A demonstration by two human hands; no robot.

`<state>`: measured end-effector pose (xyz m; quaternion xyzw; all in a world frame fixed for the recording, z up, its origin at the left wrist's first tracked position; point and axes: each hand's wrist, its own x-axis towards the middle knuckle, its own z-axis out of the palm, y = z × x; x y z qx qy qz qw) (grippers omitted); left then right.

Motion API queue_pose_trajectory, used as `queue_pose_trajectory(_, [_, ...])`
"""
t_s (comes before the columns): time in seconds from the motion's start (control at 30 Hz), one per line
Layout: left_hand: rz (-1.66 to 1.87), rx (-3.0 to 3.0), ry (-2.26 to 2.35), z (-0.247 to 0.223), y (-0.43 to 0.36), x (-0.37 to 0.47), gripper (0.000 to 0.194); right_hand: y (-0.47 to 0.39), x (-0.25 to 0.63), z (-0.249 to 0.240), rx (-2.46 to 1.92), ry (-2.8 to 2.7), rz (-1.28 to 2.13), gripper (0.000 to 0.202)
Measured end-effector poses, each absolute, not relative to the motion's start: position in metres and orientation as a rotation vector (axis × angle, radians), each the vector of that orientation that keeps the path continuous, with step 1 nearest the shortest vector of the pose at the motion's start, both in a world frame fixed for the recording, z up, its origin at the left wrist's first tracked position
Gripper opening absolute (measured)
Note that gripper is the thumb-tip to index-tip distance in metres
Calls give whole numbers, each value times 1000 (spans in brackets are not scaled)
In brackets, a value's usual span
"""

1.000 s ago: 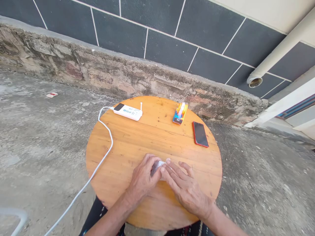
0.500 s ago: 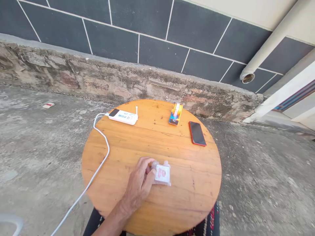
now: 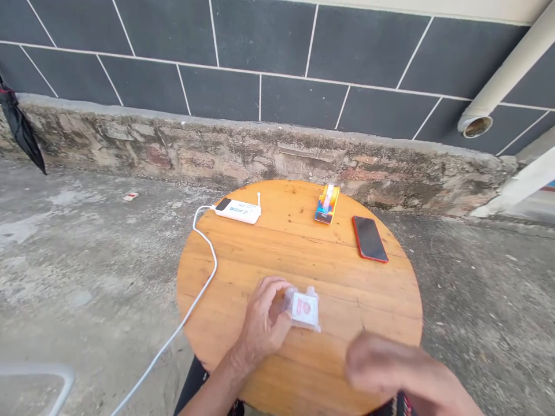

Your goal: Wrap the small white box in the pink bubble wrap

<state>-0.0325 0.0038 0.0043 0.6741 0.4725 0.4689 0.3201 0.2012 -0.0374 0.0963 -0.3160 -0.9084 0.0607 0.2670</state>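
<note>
Your left hand (image 3: 265, 316) holds the wrapped packet (image 3: 304, 309), low middle of the frame, seemingly to steady it. Your right hand (image 3: 388, 367), lower right, is too blurry; I can't tell its grip. Next likely needs gentle holding.

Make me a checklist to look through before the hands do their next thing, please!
1. Left hand holding the plastic-wrapped packet: ok, thumb and fingers at its left edge.
2. Right hand on the packet too: not ok, it is apart and blurred.
3. Plastic wrapping sealed all round: cannot tell, fingers cover part.
4. Tape dispenser on the wooden table: ok, at the far side.
5. White cable away from the packet: ok, along the table's left.
</note>
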Motion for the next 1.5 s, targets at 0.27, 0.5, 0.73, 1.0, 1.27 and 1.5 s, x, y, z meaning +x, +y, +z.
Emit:
queue_pose_trajectory(0.27, [971, 2048, 1142, -5, 6, -32, 84, 23, 192, 19, -1309, -2288, 730, 105])
queue_pose_trajectory(0.5, [951, 2013, 1198, -8, 9, -28, 74, 15, 174, 15, -1325, -2136, 654, 80])
queue_pose_trajectory(0.73, [943, 1989, 1237, -15, 10, -29, 73, 7, 173, 4, -1173, -2145, 429, 51])
queue_pose_trajectory(1.0, [960, 1969, 1271, -9, 10, -27, 69, 4, 175, -6, -1234, -2055, 556, 74])
queue_pose_trajectory(1.27, [999, 1909, 1287, -7, 10, -25, 66, 6, 174, -6, -1186, -2012, 580, 53])
queue_pose_trajectory(1.5, [967, 1796, 1234, 0, -3, -41, 72, 7, 176, -10, -1199, -1952, 725, 83])
